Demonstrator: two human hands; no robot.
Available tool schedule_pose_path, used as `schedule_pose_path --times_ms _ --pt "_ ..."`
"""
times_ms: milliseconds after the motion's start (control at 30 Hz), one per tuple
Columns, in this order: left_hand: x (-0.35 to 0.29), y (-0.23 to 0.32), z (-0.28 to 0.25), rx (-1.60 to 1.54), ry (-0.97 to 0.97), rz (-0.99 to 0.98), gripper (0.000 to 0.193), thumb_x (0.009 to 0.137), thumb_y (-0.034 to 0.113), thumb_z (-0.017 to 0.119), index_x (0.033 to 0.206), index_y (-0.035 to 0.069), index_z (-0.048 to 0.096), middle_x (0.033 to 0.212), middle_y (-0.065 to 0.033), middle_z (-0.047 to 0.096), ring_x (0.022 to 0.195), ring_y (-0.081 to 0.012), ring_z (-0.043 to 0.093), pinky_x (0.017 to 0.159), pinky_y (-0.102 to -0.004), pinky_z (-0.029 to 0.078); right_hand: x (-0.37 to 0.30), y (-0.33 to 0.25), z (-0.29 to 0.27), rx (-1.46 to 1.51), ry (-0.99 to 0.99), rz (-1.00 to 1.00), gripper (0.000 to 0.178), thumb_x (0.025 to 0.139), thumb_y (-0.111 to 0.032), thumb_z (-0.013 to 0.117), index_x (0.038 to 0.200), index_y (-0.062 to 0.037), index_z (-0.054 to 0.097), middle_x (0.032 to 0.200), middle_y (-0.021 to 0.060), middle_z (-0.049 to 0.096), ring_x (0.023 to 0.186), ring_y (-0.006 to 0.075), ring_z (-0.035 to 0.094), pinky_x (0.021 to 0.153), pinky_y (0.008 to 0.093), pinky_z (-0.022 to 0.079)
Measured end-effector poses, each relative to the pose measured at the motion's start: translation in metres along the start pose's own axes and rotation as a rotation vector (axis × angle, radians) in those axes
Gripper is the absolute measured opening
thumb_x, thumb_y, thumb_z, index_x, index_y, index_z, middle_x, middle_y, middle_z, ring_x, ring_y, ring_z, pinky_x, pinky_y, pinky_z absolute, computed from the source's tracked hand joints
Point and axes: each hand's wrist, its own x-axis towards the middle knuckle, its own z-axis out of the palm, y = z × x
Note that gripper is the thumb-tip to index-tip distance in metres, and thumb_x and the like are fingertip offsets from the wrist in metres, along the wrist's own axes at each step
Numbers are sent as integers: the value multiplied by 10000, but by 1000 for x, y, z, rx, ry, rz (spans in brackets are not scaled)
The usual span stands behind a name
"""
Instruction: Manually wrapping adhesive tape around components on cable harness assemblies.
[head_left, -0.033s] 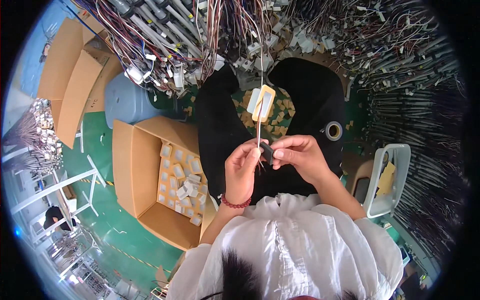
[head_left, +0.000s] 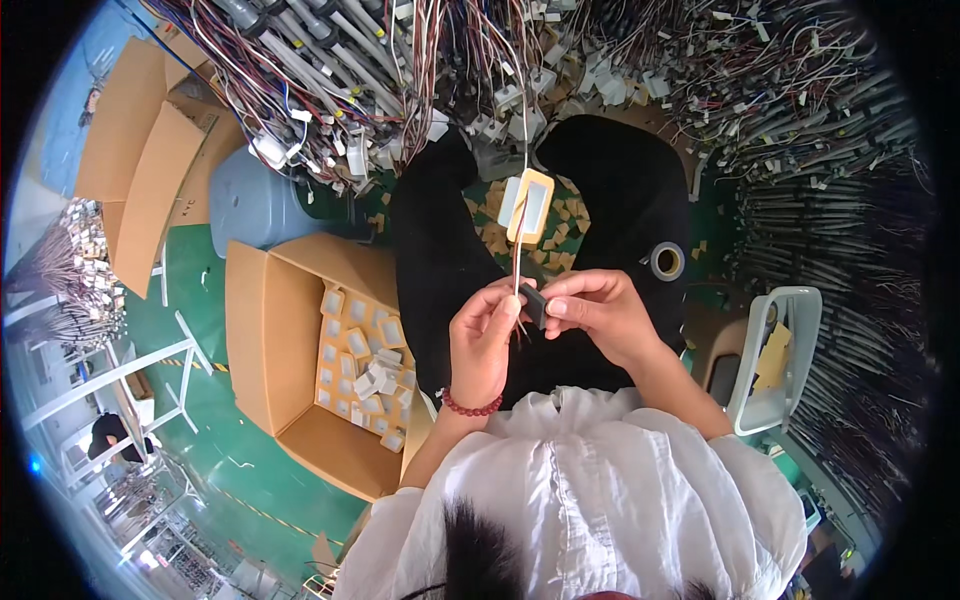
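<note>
My left hand (head_left: 482,340) is closed, pinching a thin bundle of wires (head_left: 517,265) between thumb and fingers. Loose wire ends stick out below the pinch. My right hand (head_left: 607,315) grips a small flat black block (head_left: 535,307) by its right side, and the block's left edge meets my left fingertips. Whether the wires go into the block is hidden by the fingers. Above my hands, a small rectangular piece with a tan border and pale middle (head_left: 537,207) hangs on the wires, with a whitish flap (head_left: 508,203) at its left.
An open cardboard box (head_left: 265,340) on the left holds several similar tan-bordered pieces. Dense hanging cable bundles (head_left: 820,230) fill the far side and right. A tape roll (head_left: 667,262) rests by my right leg. A white bin (head_left: 740,395) stands right, a blue-grey stool (head_left: 250,205) far left.
The hanging tan-bordered piece has shifted slightly to the right. Both hands keep their place and hold.
</note>
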Motion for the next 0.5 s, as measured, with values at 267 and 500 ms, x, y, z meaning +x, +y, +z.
schedule_pose_path --times_ms 267,500 --pt "1 -3 0 0 -4 2 174 949 96 518 1040 -36 586 1152 -131 598 945 -138 581 840 -286 468 -1 -2 4 64 26 66 125 830 -91 694 910 5 679 772 31 640 657 98 601 632 249 546" --pt "3 -7 -6 51 -45 -27 197 953 115 515 1070 -30 579 1153 -123 607 932 -136 581 832 -285 466 -2 5 6 53 107 39 88 822 -89 653 841 -3 653 762 33 624 606 108 572 555 245 496"
